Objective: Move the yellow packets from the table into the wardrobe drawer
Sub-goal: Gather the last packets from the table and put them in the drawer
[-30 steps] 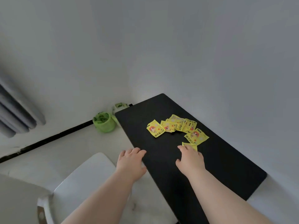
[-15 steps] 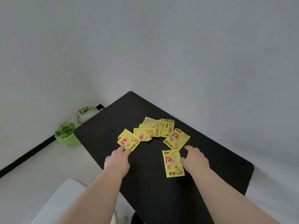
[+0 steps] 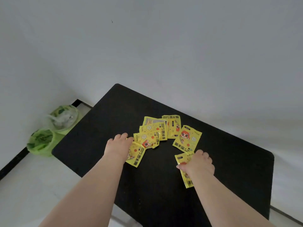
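A: Where's the stuff?
B: Yellow packets fanned on table; no drawer in view. Left hand flat on end packet, probably gathering. Right hand pinches near packet by edges.

Grey walls, pale floor, black table, green bins.

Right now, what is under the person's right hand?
A yellow packet on the black table, both ends poking out. The right hand covers its middle, so that print is hidden.
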